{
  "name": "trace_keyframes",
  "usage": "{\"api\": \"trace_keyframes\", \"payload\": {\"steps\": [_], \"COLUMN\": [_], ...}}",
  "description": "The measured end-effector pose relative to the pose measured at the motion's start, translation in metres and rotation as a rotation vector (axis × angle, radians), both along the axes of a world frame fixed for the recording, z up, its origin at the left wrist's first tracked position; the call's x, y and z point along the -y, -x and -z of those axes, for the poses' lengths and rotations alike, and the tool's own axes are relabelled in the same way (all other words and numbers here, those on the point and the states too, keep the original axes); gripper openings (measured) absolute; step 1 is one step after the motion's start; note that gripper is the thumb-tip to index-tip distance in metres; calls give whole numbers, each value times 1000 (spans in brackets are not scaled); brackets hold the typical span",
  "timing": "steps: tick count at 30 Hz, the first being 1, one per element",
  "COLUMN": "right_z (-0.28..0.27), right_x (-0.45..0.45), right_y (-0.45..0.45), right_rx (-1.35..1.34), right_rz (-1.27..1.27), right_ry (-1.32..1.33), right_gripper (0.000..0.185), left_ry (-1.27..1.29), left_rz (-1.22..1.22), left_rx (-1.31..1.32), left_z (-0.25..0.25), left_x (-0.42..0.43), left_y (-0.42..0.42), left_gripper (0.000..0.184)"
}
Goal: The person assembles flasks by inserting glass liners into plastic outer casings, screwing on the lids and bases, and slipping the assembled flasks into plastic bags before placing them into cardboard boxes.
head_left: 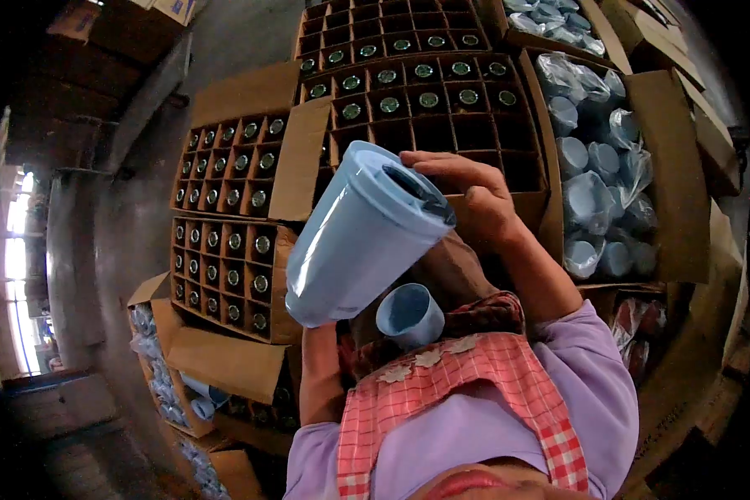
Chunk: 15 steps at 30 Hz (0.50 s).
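A large light-blue plastic casing (350,237) is tilted in front of my body, its wide rim and dark opening toward the upper right. My right hand (473,187) is beside that rim, fingers extended and apart from the thumb, fingertips at the rim's edge. My left forearm runs up to the casing's lower end; the left hand and its fingers are hidden behind the casing. Below it, a smaller light-blue cup (410,315) rests at my lap with its open mouth facing up, touched by neither visible hand.
Divided cartons (429,125) holding silvery round-topped items stand ahead, with more divided cartons (225,237) at the left. At the right, an open carton (673,179) holds blue cups in clear plastic bags. Another carton (225,360) with blue parts is at the lower left.
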State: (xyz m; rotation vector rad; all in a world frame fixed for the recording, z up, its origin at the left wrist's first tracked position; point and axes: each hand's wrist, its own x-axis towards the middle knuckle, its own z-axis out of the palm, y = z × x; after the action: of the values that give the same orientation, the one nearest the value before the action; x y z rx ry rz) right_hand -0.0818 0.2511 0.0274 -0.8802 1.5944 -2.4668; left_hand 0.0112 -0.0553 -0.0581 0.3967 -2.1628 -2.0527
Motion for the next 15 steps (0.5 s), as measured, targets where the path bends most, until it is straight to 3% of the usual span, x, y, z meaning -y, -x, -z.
{"api": "trace_keyframes", "payload": {"steps": [3,7,11,15], "right_z": [-5,-7,-20,-28], "right_x": [-3,-1,1,5], "right_y": [-5,-9,-24,-36], "right_rx": [-80,-219,-193,-266], "right_rz": [34,98,168,301], "right_ry": [9,-74,-146,-441], "right_gripper": [58,60,57,57], "left_ry": [-36,-78,-122,-158], "left_rz": [-17,-32,-56,-68], "left_rx": [23,40,53,57], "left_z": [1,3,4,4], "left_x": [-1,-2,-2,-3], "left_y": [-3,-5,-6,-7], "left_gripper": [31,31,31,31]}}
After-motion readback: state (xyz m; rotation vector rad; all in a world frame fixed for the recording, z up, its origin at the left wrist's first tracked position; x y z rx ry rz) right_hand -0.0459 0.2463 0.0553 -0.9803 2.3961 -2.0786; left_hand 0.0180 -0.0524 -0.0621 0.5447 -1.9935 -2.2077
